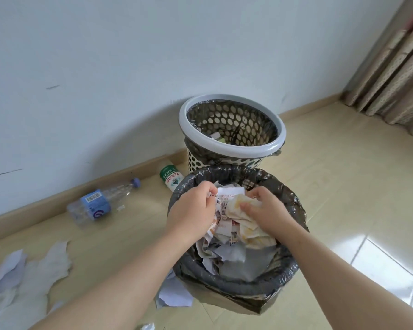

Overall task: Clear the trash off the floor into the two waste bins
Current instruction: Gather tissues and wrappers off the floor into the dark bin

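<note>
Left hand (192,209) pinches a paper (230,193); right hand (270,208) grips a wad (247,231); both hang right over the near bin (236,285); letting go should drop them in.

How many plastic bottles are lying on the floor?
2. The blue-label bottle lies by the baseboard, left; the green-label bottle lies beside the near bin. Others may be hidden.

a pale bluish-white wall (129,55) fills the view from 9 to 1 o'clock, with short dark scuff marks (53,86) toward 10. a beige skirting board (45,208) runs along its foot. the floor (343,175) is glossy beige tile, with a bright glare (386,270) at 4 o'clock. a patterned tan curtain (396,75) hangs at 2 o'clock.
</note>
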Demonstrator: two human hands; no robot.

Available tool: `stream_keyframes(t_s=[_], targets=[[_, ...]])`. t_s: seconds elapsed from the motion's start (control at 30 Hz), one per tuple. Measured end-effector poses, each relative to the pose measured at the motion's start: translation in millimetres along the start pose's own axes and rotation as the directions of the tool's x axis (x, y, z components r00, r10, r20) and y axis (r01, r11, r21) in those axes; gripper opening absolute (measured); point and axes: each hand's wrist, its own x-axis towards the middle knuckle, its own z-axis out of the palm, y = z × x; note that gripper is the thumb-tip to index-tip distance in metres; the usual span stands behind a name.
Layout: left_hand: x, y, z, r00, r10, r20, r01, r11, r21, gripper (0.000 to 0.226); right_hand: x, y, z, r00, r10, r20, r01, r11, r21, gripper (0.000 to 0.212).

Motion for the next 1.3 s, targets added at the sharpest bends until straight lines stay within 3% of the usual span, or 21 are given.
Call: stream_keyframes(t_s=[0.23, 0.33, 0.47, 0.63, 0.83, 1.0, 1.1, 1.23, 1.3], targets=[[-4, -1, 2, 0.995, 0.098, 0.003, -0.097, 0.987, 0.129, 0.024, 4, 13, 21, 0.996, -0.057, 0.07, 0.073, 0.964, -0.257, 0.018], [-4, -4, -5, 0.993, 0.117, -0.015, -0.115, 0.987, 0.113, 0.02, 5, 4, 20, 0.995, -0.099, -0.03, 0.085, 0.944, -0.318, 0.032], [-2, -16, -29, 0.992, 0.048, -0.115, -0.045, 0.999, 0.028, 0.015, 0, -33, 24, 0.956, -0.248, -0.155, 0.215, 0.956, -0.201, 0.033], [0, -47, -77, 0.96, -0.18, -0.216, 0.143, 0.974, -0.174, 0.026, -6, -98, 57, 0.891, -0.437, -0.12, 0.432, 0.899, -0.064, 0.024], [-29, -107, -128, 0.885, -0.389, -0.255, 0.327, 0.911, -0.251, 0.026, -41, -141, 142, 0.805, -0.579, 0.124, 0.586, 0.81, -0.02, 0.022], [-82, -175, -117, 0.815, -0.551, -0.179, 0.479, 0.815, -0.326, 0.027, -73, -129, 226, 0.752, -0.459, 0.474, 0.543, 0.838, -0.05, 0.027], [-111, -207, -92, 0.828, -0.561, -0.017, 0.548, 0.814, -0.191, 0.019, -84, -108, 254, 0.726, -0.354, 0.59, 0.527, 0.837, -0.147, 0.031], [-145, -243, -79, 0.852, -0.524, -0.001, 0.524, 0.852, -0.009, 0.022, -97, -80, 273, 0.693, -0.251, 0.676, 0.546, 0.795, -0.265, 0.044], [-166, -260, -71, 0.881, -0.474, 0.011, 0.466, 0.87, 0.162, 0.026, -99, -71, 280, 0.699, -0.226, 0.679, 0.544, 0.784, -0.299, 0.048]])
